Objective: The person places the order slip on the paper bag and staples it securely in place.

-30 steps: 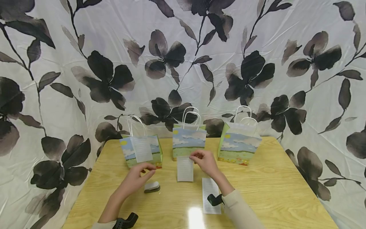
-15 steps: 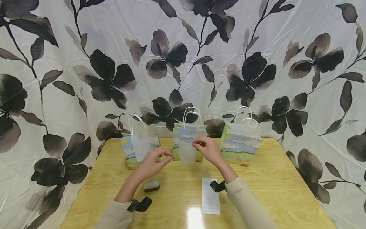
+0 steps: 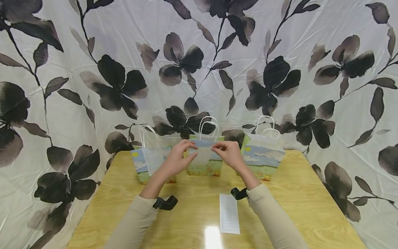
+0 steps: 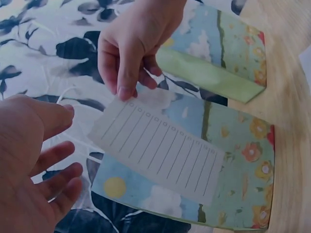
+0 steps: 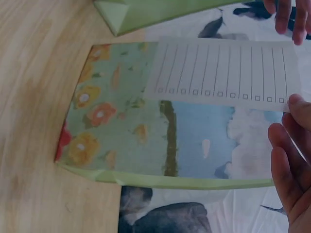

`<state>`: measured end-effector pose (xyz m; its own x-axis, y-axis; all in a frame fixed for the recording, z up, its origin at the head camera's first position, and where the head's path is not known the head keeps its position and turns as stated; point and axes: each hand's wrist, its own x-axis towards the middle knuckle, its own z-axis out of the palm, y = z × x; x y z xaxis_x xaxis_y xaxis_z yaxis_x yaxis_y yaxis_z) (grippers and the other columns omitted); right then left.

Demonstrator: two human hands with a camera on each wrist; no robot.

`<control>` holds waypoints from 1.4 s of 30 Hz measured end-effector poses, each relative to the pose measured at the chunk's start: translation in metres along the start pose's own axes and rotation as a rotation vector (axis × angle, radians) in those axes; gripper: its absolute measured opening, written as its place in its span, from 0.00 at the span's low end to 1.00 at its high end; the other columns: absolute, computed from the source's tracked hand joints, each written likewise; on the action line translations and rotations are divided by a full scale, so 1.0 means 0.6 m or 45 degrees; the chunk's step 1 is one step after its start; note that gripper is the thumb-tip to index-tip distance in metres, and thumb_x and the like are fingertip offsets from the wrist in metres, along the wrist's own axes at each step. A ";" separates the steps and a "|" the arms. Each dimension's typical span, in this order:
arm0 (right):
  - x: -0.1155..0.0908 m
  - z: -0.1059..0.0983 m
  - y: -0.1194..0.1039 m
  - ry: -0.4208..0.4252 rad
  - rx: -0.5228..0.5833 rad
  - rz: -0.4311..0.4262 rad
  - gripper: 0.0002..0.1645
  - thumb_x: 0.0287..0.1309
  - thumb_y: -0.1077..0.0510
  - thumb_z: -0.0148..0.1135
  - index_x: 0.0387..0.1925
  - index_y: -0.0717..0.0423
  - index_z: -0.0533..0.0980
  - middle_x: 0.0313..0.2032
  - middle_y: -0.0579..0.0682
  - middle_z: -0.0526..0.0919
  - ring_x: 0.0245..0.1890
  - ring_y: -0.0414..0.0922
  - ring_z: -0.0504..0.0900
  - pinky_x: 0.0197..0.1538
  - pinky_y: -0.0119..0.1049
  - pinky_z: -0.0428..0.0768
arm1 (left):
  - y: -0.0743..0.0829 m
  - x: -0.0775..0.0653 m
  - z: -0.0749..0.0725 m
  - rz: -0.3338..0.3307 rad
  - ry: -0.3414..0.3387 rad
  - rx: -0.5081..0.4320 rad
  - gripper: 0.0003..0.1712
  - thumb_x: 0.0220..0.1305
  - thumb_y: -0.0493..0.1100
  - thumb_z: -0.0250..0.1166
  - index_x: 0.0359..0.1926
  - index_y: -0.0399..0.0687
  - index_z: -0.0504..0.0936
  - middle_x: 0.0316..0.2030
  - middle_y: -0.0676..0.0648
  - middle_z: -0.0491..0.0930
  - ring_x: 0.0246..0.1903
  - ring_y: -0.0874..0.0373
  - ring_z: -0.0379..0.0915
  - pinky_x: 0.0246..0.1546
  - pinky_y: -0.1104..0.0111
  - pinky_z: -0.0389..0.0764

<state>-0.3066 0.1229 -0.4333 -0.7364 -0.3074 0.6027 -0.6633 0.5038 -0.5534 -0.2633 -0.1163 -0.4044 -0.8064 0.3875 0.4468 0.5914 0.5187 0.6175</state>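
Observation:
My right hand point(image 3: 219, 149) pinches the top corner of a lined paper slip point(image 3: 203, 155) and holds it flat against the front of the middle paper gift bag point(image 3: 205, 168). My left hand point(image 3: 186, 152) hovers at the slip's other top corner with its fingers loosely spread. In the left wrist view, the left hand point(image 4: 68, 141) lies just short of the slip point(image 4: 155, 150), which the right hand point(image 4: 129, 85) grips. In the right wrist view, the right hand's point(image 5: 291, 121) thumb sits on the slip point(image 5: 223, 70) over the bag point(image 5: 160, 141).
A left bag point(image 3: 152, 162) with a slip on its front and a right bag point(image 3: 262, 159) flank the middle one on the wooden table point(image 3: 311, 207). Another lined slip point(image 3: 229, 213) lies flat near my right forearm. A flowered sheet hangs behind.
My right hand lifted the slip off the table up to the middle bag's front. My left hand left the stapler's side and rose to the slip; my forearm now hides the stapler.

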 end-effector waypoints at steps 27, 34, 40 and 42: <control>0.017 -0.004 0.029 0.083 -0.169 0.059 0.03 0.52 0.58 0.74 0.28 0.52 0.86 0.32 0.46 0.80 0.23 0.39 0.76 0.29 0.34 0.76 | -0.085 0.090 0.049 -0.253 0.054 0.077 0.39 0.55 0.52 0.74 0.64 0.38 0.72 0.54 0.36 0.69 0.51 0.43 0.68 0.48 0.53 0.71; 0.029 0.001 0.033 0.060 -0.185 0.119 0.05 0.53 0.57 0.74 0.28 0.54 0.85 0.51 0.55 0.80 0.25 0.41 0.81 0.31 0.37 0.80 | -0.091 0.103 0.058 -0.242 0.071 -0.053 0.22 0.56 0.46 0.74 0.50 0.40 0.84 0.43 0.44 0.72 0.44 0.50 0.68 0.47 0.55 0.72; 0.025 0.005 0.028 0.022 -0.273 0.064 0.06 0.53 0.55 0.74 0.28 0.53 0.85 0.43 0.51 0.85 0.23 0.38 0.80 0.28 0.34 0.78 | -0.093 0.096 0.069 -0.237 0.079 -0.152 0.07 0.60 0.41 0.71 0.37 0.43 0.86 0.37 0.48 0.77 0.44 0.51 0.74 0.49 0.55 0.75; 0.023 0.005 0.027 0.030 -0.314 0.026 0.06 0.53 0.55 0.74 0.27 0.52 0.84 0.38 0.48 0.85 0.22 0.38 0.79 0.27 0.34 0.77 | -0.093 0.093 0.072 -0.244 0.089 -0.174 0.05 0.60 0.40 0.71 0.37 0.43 0.86 0.37 0.48 0.79 0.44 0.51 0.75 0.49 0.55 0.75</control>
<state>-0.3280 0.1243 -0.4353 -0.7442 -0.2776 0.6076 -0.5933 0.6925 -0.4104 -0.3408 -0.0905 -0.4420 -0.9050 0.2362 0.3538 0.4251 0.4679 0.7748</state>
